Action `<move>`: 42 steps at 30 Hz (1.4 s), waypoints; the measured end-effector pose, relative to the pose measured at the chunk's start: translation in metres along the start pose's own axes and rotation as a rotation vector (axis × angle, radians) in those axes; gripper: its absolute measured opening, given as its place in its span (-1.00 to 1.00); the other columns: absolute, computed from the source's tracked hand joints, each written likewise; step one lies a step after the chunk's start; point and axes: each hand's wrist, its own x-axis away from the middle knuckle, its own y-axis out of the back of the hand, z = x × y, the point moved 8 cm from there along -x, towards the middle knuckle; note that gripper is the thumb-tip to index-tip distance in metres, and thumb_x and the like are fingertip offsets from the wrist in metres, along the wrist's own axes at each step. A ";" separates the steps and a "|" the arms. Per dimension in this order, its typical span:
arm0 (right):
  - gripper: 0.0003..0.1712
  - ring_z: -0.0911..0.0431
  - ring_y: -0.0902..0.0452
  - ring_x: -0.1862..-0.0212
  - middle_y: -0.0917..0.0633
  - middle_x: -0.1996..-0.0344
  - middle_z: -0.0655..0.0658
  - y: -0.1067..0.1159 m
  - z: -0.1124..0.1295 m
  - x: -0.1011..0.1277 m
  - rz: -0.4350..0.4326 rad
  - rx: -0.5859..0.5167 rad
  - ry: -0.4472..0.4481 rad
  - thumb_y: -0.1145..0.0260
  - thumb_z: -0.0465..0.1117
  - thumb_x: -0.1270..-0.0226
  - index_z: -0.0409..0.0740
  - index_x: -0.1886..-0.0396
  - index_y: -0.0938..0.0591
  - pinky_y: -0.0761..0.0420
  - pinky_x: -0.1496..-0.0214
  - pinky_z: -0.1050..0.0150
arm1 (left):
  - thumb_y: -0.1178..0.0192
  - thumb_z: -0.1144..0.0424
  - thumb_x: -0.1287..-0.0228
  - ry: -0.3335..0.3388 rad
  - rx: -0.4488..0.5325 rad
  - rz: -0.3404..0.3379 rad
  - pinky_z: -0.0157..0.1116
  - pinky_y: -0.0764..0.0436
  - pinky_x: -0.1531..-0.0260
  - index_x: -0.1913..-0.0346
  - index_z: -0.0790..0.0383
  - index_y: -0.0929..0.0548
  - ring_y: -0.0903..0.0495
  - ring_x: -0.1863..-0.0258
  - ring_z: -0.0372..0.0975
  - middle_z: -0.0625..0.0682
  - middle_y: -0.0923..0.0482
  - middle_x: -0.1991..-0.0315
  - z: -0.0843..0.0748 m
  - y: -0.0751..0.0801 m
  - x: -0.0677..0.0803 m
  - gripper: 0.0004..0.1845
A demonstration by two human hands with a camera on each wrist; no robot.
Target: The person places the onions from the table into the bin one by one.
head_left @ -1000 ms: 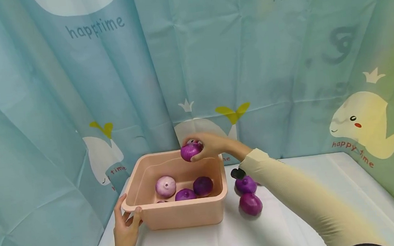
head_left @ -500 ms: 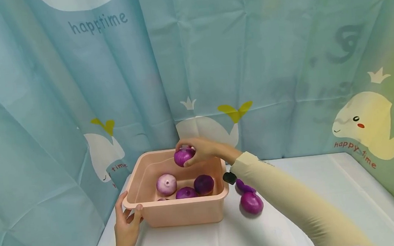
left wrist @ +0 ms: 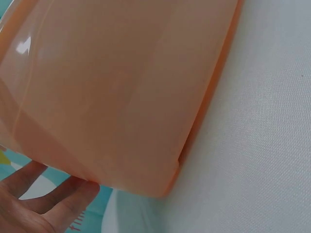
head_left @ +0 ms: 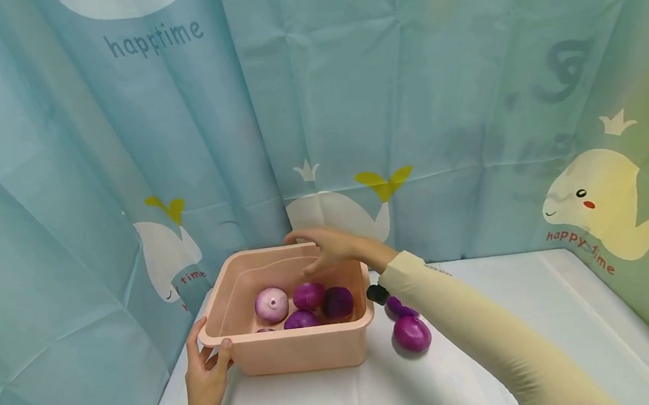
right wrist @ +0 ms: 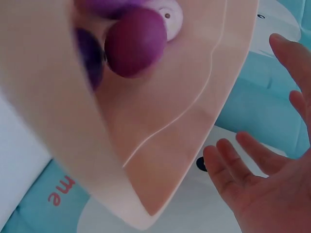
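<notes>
the right hand [head_left: 334, 244] hung spread and empty over the far edge of the pink bin [head_left: 303, 351]; a magenta onion [head_left: 309, 295] lay inside, so placing seemed the step in hand. the left hand [head_left: 206, 373] pinched the bin's near left corner; the next move likely called for reaching the loose onion [head_left: 412, 333] on the worktop [head_left: 308, 403].
</notes>
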 end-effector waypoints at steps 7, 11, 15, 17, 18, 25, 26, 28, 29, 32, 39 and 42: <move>-0.14 -0.12 -0.29 -0.48 -0.43 -0.46 -0.17 0.007 -0.004 0.009 -0.042 -0.044 0.051 -0.56 -0.20 -0.24 -0.11 -0.50 -0.39 -0.44 -0.39 -0.15 | -0.17 0.24 -0.55 -0.015 -0.014 -0.008 -0.38 -0.72 0.27 -0.61 -0.04 -0.08 -0.61 0.20 -0.53 0.43 -0.28 -0.44 0.000 0.000 -0.001 -0.28; -0.15 -0.22 -0.32 -0.43 -0.44 -0.45 -0.17 0.013 -0.014 0.022 -0.069 -0.074 0.040 -0.55 -0.20 -0.25 -0.10 -0.50 -0.39 -0.43 -0.37 -0.20 | -0.16 0.27 -0.55 -0.024 -0.002 -0.015 -0.39 -0.73 0.28 -0.61 -0.03 -0.08 -0.61 0.21 -0.53 0.40 -0.28 -0.45 0.002 -0.001 -0.002 -0.28; -0.16 -0.22 -0.37 -0.39 -0.48 -0.42 -0.17 0.022 -0.026 0.038 -0.107 -0.065 0.035 -0.55 -0.17 -0.26 -0.11 -0.49 -0.41 -0.46 -0.35 -0.21 | -0.15 0.27 -0.55 -0.024 0.005 -0.018 -0.39 -0.72 0.29 -0.61 -0.03 -0.08 -0.61 0.21 -0.52 0.39 -0.27 -0.46 0.002 -0.001 -0.002 -0.28; -0.17 -0.21 -0.36 -0.40 -0.49 -0.41 -0.18 0.027 -0.032 0.048 -0.127 -0.052 0.030 -0.55 -0.14 -0.26 -0.10 -0.49 -0.41 -0.49 -0.32 -0.20 | -0.15 0.27 -0.55 -0.024 0.003 -0.018 -0.40 -0.72 0.29 -0.61 -0.03 -0.08 -0.61 0.21 -0.52 0.39 -0.27 -0.45 0.002 -0.001 -0.002 -0.29; -0.17 -0.21 -0.36 -0.41 -0.50 -0.40 -0.18 0.029 -0.036 0.053 -0.139 -0.044 0.019 -0.55 -0.12 -0.26 -0.10 -0.49 -0.42 -0.50 -0.31 -0.18 | -0.15 0.27 -0.55 -0.024 0.002 -0.018 -0.40 -0.72 0.29 -0.61 -0.03 -0.08 -0.61 0.21 -0.52 0.40 -0.28 -0.45 0.002 -0.001 -0.002 -0.29; -0.16 -0.22 -0.44 -0.33 -0.56 -0.34 -0.15 0.045 -0.065 0.096 -0.237 0.005 -0.045 -0.59 -0.09 -0.20 -0.06 -0.46 -0.47 -0.60 -0.20 -0.13 | -0.14 0.27 -0.56 -0.016 0.004 -0.020 -0.43 -0.71 0.27 -0.61 -0.02 -0.07 -0.61 0.21 -0.52 0.37 -0.25 -0.46 0.002 -0.001 -0.002 -0.29; -0.16 -0.21 -0.44 -0.32 -0.57 -0.33 -0.13 0.047 -0.069 0.102 -0.248 0.011 -0.049 -0.60 -0.09 -0.19 -0.07 -0.45 -0.47 -0.61 -0.19 -0.13 | -0.14 0.27 -0.56 -0.015 0.005 -0.020 -0.43 -0.71 0.27 -0.61 -0.02 -0.07 -0.61 0.22 -0.52 0.37 -0.25 -0.47 0.002 -0.001 -0.002 -0.29; -0.16 -0.19 -0.47 -0.29 -0.57 -0.32 -0.12 0.050 -0.076 0.114 -0.261 0.010 -0.068 -0.60 -0.09 -0.19 -0.05 -0.46 -0.47 -0.62 -0.17 -0.11 | -0.14 0.27 -0.56 -0.012 0.007 -0.020 -0.43 -0.71 0.27 -0.61 -0.02 -0.07 -0.61 0.22 -0.51 0.37 -0.25 -0.46 0.003 -0.002 -0.002 -0.29; -0.16 -0.19 -0.49 -0.27 -0.57 -0.31 -0.12 0.052 -0.078 0.119 -0.261 0.010 -0.079 -0.59 -0.09 -0.19 -0.03 -0.46 -0.47 -0.62 -0.16 -0.09 | -0.14 0.27 -0.56 -0.010 0.007 -0.020 -0.43 -0.71 0.27 -0.61 -0.02 -0.07 -0.61 0.22 -0.51 0.37 -0.26 -0.46 0.003 -0.002 -0.002 -0.29; -0.17 -0.18 -0.53 -0.21 -0.56 -0.31 -0.15 0.056 -0.086 0.135 -0.265 0.012 -0.100 -0.58 -0.07 -0.21 0.01 -0.46 -0.46 -0.63 -0.13 -0.06 | -0.14 0.27 -0.56 -0.012 0.002 -0.022 -0.43 -0.71 0.27 -0.61 -0.02 -0.07 -0.61 0.22 -0.52 0.38 -0.26 -0.45 0.003 -0.001 -0.002 -0.29; -0.17 -0.24 -0.52 -0.22 -0.50 -0.38 -0.26 0.063 -0.099 0.161 -0.281 0.008 -0.096 -0.57 -0.14 -0.23 -0.12 -0.47 -0.44 -0.64 -0.11 -0.12 | -0.14 0.28 -0.56 -0.017 -0.002 -0.023 -0.44 -0.71 0.28 -0.61 -0.02 -0.07 -0.61 0.22 -0.52 0.41 -0.30 -0.42 0.002 -0.001 -0.001 -0.29; -0.17 -0.24 -0.53 -0.20 -0.48 -0.39 -0.26 0.064 -0.106 0.171 -0.285 0.013 -0.114 -0.56 -0.12 -0.26 -0.14 -0.48 -0.42 -0.64 -0.10 -0.13 | -0.15 0.28 -0.56 -0.013 -0.001 -0.024 -0.43 -0.71 0.28 -0.61 -0.02 -0.07 -0.61 0.23 -0.51 0.42 -0.31 -0.41 0.002 -0.001 -0.002 -0.29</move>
